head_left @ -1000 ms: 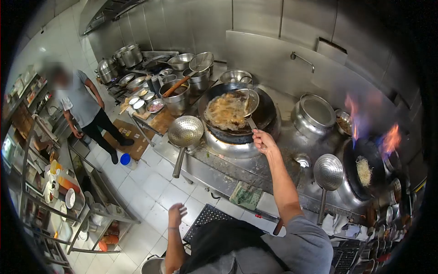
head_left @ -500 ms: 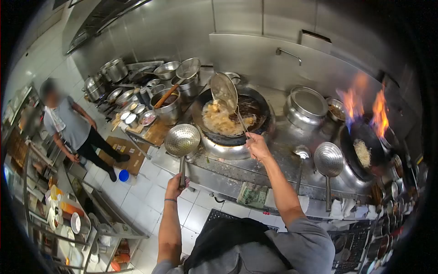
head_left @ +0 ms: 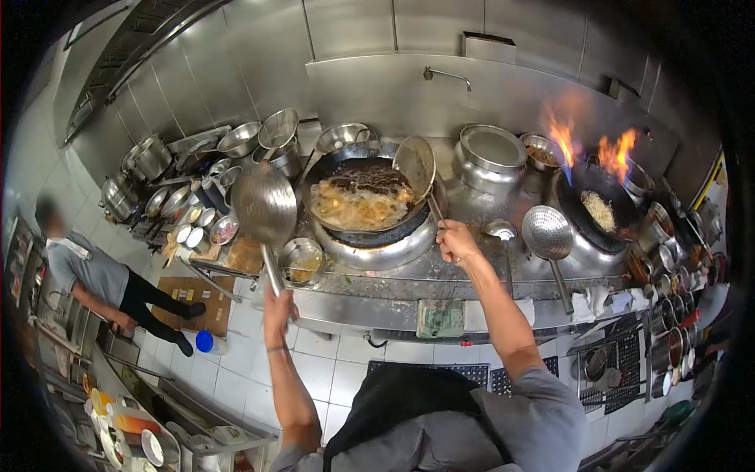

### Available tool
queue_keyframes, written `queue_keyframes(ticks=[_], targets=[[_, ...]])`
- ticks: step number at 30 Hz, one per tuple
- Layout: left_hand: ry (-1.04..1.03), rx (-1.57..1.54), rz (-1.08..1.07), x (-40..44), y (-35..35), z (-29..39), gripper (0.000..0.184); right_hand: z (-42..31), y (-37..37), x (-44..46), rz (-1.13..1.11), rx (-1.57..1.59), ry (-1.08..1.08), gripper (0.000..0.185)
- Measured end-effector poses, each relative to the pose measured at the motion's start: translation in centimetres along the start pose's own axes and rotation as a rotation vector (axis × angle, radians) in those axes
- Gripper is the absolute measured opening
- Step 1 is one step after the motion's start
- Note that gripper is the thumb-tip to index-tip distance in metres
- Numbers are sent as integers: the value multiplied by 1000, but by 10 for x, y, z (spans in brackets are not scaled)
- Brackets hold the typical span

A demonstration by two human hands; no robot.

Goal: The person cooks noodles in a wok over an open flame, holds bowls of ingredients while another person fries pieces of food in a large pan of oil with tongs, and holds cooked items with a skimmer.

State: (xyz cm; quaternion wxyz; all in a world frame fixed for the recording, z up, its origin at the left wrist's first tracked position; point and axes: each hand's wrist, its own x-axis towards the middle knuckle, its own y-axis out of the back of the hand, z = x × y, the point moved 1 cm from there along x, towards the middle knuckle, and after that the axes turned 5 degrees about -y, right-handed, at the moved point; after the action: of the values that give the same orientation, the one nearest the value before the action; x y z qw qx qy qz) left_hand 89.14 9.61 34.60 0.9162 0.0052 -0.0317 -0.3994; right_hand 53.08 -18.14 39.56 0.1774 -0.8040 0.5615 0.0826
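My left hand (head_left: 277,315) is closed round the handle of a perforated skimmer (head_left: 266,206), raised left of the big wok (head_left: 381,236) and slightly blurred. In my right hand (head_left: 458,242) is the handle of a mesh strainer (head_left: 414,167), tilted at the wok's right side. I cannot tell whether its mesh touches the oil. Pale golden pieces of food (head_left: 354,206) bubble in the wok's dark oil. A metal bowl (head_left: 302,261) with yellowish contents sits below the skimmer.
Flames rise round a second wok (head_left: 578,197) with noodles (head_left: 599,211) at right. Another skimmer (head_left: 547,232) and a ladle (head_left: 500,229) lie between the woks. A lidded pot (head_left: 493,149) stands behind. Bowls and pots crowd the left. A person (head_left: 94,271) stands at far left.
The strainer, tipped over the wok with food spilling from it, is now at the wok's right side, and the food lies in the oil. My left hand has lifted the skimmer. The view has shifted.
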Motion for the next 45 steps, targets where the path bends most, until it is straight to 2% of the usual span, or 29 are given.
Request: queue_keyframes(ticks=[3,6,8,11,14,18,19,21,22,23,25,26,29,32,34,35,38,45], targets=[[-170,141,-11,64,-17,45,25,9,-17,-5,-110,70,-58,17],[-293,251,-94,141,-36,53,28,10,-30,-12,-128,131,-116,11],[-190,267,-164,173,-53,65,33,10,-33,-17,-129,149,-129,9],[-106,266,-166,204,-70,55,25,8,-35,-27,-142,136,-134,5],[82,262,-309,221,-69,27,19,16,-35,-32,-134,73,-112,11],[235,172,-453,179,-66,28,13,28,-48,-46,-105,19,-83,11],[203,136,-394,172,-68,16,9,33,-54,-49,-99,14,-61,10],[130,146,-466,164,-73,1,12,45,-63,-54,-85,-14,-17,6],[91,151,-499,161,-74,-4,17,49,-66,-55,-71,-21,8,13],[56,301,-394,157,-79,-9,27,53,-68,-56,-57,-28,32,21],[-87,501,-345,139,-83,-4,28,54,-72,-64,6,-60,75,44],[-161,602,-319,133,-82,-1,29,52,-72,-69,35,-79,92,45],[-695,1126,-176,143,-79,-25,40,45,-67,-73,82,-93,147,49],[-695,1467,-299,119,-80,21,40,38,-45,-68,68,-40,183,49],[-736,1533,-261,117,-76,25,36,31,-38,-78,82,-21,181,50],[-756,1567,-239,119,-72,26,34,30,-36,-81,96,-24,193,44],[-809,1632,-191,129,-60,16,35,26,-35,-95,73,-81,214,52],[-773,1698,-174,134,-36,16,44,28,-39,-100,77,-136,257,48]])
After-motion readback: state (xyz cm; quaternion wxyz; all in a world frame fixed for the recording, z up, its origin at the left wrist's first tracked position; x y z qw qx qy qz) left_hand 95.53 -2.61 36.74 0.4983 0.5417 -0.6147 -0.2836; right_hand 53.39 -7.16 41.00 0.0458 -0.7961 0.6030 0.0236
